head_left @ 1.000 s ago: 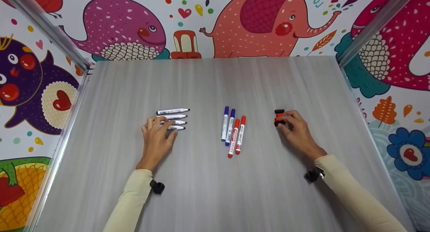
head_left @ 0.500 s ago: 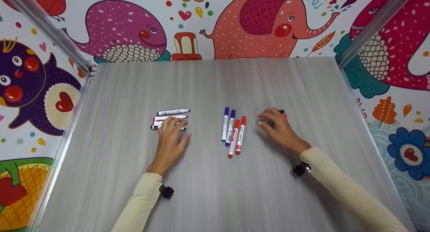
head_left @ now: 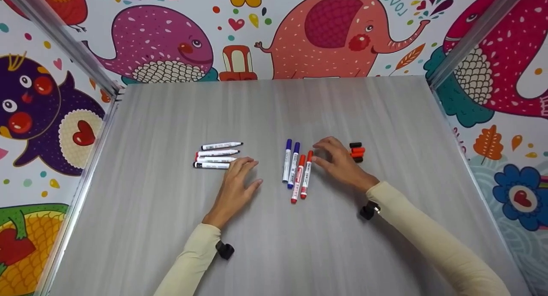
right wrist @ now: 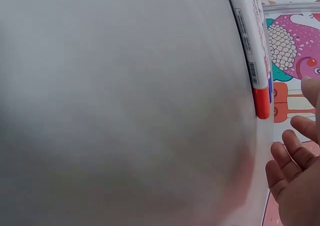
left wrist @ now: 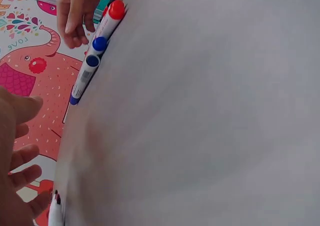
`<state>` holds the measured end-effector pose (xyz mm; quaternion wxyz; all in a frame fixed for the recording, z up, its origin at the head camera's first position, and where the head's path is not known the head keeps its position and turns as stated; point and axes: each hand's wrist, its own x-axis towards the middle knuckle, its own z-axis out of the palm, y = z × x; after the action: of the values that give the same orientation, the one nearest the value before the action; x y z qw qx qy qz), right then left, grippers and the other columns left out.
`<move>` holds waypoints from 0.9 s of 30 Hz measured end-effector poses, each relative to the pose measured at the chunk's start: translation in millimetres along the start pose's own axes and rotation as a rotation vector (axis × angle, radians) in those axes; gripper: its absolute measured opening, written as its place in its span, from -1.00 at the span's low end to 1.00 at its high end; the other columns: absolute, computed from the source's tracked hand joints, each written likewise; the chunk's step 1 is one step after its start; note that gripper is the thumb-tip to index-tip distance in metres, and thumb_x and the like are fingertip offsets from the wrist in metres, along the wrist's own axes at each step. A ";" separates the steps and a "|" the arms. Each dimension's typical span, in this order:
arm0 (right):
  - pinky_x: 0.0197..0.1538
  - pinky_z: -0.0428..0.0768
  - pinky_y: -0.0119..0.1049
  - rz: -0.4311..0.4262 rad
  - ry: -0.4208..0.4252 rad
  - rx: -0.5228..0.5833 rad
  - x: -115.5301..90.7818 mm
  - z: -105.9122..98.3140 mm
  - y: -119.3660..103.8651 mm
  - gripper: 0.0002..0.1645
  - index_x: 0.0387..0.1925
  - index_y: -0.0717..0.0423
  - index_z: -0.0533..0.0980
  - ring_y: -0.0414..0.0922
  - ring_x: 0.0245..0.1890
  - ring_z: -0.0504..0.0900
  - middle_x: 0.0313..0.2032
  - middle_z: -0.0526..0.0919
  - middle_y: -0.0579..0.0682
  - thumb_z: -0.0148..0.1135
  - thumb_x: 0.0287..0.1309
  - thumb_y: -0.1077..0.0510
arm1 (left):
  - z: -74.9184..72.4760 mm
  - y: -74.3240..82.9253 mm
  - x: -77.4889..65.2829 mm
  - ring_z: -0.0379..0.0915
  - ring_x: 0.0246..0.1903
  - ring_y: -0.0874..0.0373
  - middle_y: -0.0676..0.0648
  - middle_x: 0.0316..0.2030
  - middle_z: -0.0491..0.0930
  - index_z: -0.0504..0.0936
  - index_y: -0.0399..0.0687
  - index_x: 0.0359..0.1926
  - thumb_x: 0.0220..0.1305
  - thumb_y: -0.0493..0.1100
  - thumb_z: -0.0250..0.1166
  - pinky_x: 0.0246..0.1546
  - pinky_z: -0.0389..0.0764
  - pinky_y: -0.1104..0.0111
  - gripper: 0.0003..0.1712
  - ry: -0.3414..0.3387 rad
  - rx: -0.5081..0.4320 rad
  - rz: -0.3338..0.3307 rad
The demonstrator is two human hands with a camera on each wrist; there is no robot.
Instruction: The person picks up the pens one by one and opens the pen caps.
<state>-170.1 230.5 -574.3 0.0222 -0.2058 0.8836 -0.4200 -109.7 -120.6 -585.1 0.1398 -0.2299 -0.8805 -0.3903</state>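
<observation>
The right hand [head_left: 342, 164] is loosely open, thumb and fingers parted and holding nothing, just beside the two red-capped markers [head_left: 306, 175]; the right wrist view shows a gap between its fingers and the nearer red cap. The left hand [head_left: 235, 184] is also released, fingers gently bent and spread, hovering over the tip end of the nearest of four uncapped markers [head_left: 218, 153]; whether it touches that marker I cannot tell.

Those four lie roughly parallel, white smooth barrels tapering to narrow dark nibs. Between the hands, two blue-capped markers [head_left: 294, 164] lie at a slant beside the red ones, slim cylinders with glossy caps and printed labels. Beyond the right hand sits a small row of loose caps [head_left: 357, 150], short black and orange-red tubes.

Everything rests on a pale grey counter [head_left: 257, 253] with a streaked, wood-like grain. Around it stand smooth walls [head_left: 325, 26] printed with rounded cartoon animals.
</observation>
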 end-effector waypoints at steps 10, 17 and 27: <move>0.39 0.48 0.09 -0.079 0.015 -0.010 17.7 18.3 -2.6 -0.48 0.29 0.30 0.62 0.10 0.29 0.46 0.23 0.55 0.15 0.49 0.46 0.10 | 30.8 3.0 2.8 0.38 0.43 -0.24 -0.30 0.35 0.55 0.61 -0.38 0.39 0.35 -0.24 0.57 0.50 0.37 -0.08 -0.34 -0.027 -0.129 -0.015; 0.42 0.47 0.07 -0.065 -0.005 -0.027 28.4 29.4 -4.8 -0.39 0.37 0.25 0.58 0.09 0.34 0.40 0.30 0.51 0.14 0.50 0.46 0.04 | 49.6 -1.5 -3.7 0.21 0.57 -0.32 -0.24 0.39 0.55 0.59 -0.34 0.41 0.33 -0.22 0.59 0.61 0.21 -0.11 -0.30 -0.076 -0.157 -0.031; 0.47 0.37 0.16 -0.102 0.013 -0.043 39.0 38.5 -4.1 -0.34 0.39 0.25 0.56 0.16 0.38 0.40 0.34 0.52 0.20 0.53 0.41 0.04 | 47.3 19.9 1.8 0.07 0.65 -0.33 -0.26 0.45 0.50 0.55 -0.36 0.45 0.38 -0.20 0.57 0.62 0.17 -0.12 -0.28 -0.173 -0.090 -0.110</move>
<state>-196.2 185.0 -590.9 -0.0093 -0.2482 0.8810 -0.4027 -104.1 -72.8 -602.9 0.0310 -0.2202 -0.8821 -0.4153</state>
